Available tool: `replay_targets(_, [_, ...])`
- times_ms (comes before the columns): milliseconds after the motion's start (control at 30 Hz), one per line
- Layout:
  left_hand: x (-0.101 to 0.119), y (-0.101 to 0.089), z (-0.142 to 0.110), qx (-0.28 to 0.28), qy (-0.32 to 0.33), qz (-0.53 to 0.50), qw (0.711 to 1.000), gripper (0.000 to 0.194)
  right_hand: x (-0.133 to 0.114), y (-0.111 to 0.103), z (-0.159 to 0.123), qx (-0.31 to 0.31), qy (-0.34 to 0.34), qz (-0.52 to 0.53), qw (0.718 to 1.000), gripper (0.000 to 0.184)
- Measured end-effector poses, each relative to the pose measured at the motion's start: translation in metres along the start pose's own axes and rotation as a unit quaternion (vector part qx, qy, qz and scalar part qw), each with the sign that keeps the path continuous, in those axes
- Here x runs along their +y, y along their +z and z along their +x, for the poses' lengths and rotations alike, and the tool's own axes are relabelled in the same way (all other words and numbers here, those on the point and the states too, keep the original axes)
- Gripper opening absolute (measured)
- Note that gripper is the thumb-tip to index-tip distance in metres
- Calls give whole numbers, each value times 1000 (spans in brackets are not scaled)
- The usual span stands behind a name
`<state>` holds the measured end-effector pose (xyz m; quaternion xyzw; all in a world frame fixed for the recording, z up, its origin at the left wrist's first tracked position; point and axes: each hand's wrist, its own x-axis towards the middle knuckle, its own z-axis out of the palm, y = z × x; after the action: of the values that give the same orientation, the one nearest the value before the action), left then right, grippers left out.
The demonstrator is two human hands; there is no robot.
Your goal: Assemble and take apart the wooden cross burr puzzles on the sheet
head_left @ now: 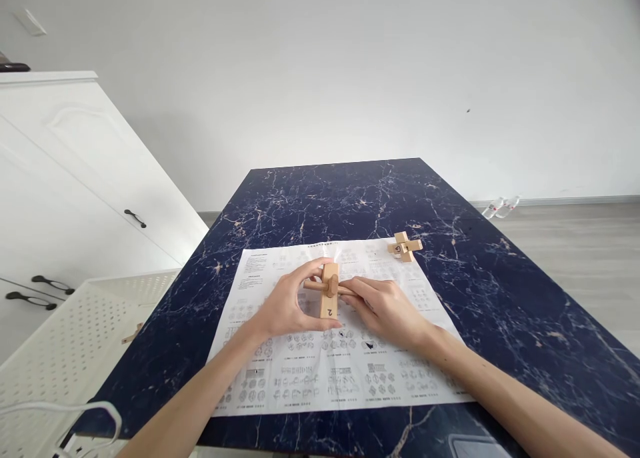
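Between my two hands is a wooden burr puzzle, a light block marked "2" with rounded rods crossing through its middle. My left hand grips the block by its far and near ends, thumb at the near end. On the other side, my right hand pinches the rod that sticks out to the right. Beneath both hands lies a printed instruction sheet with rows of small line drawings. A second wooden cross puzzle rests on the sheet's far right corner, away from my hands.
The sheet lies on a dark blue marble-patterned table. To the left stand a white cabinet and a cream perforated basket holding a small wooden piece. A white cable loops at lower left. Clear bottles lie on the floor.
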<state>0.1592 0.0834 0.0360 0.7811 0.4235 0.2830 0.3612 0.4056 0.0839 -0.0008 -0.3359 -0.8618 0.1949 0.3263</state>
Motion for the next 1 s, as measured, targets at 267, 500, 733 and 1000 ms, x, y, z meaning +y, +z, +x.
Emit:
replay_targets(267, [2,1,0,11,19,-6,1000,97,3,2,-1,19,22,-10,1000,23])
replay_targets(500, [4,1,1,2,27,-25,999,95,1,3,-1,31,24,-20,999,23])
replay_targets(733, [4,1,1,7,22,-8,1000,95,-2,5,-2,47,26,-41,998,23])
replay_targets(1000, [4,1,1,11,27,-13,999,95,-7,5,-2,64,27,-68,995,27])
